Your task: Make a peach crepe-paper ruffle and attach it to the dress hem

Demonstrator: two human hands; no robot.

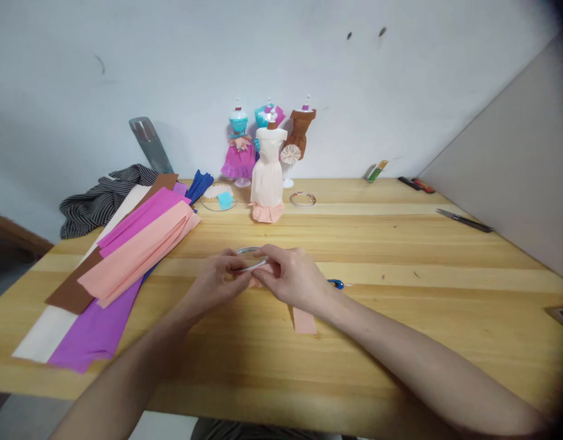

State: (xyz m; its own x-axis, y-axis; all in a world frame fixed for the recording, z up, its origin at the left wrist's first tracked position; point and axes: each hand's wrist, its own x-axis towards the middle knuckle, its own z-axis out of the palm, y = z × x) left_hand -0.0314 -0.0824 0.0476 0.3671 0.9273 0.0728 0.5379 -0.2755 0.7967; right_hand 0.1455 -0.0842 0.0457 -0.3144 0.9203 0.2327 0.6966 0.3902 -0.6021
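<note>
Over the middle of the table, both hands grip a thin silvery ring (254, 267), perhaps a loop of wire. My left hand (226, 275) pinches its left side between thumb and fingers. The right side is pinched by my right hand (293, 275), with the back of that hand towards me. A bit of peach crepe paper (256, 281) shows between the hands, just below the ring. From under my right hand a peach paper strip (305, 320) reaches out onto the table. Beside the right wrist lies a small blue object (337, 283), mostly hidden.
Crepe paper sheets (135, 256) in several colours lie at left, beside a striped cloth (107, 195) and a bottle (151, 145). Small dress forms in paper dresses (268, 171) stand at the back. A ring (303, 199), glue (377, 171) and dark scissors (464, 220) lie rightward.
</note>
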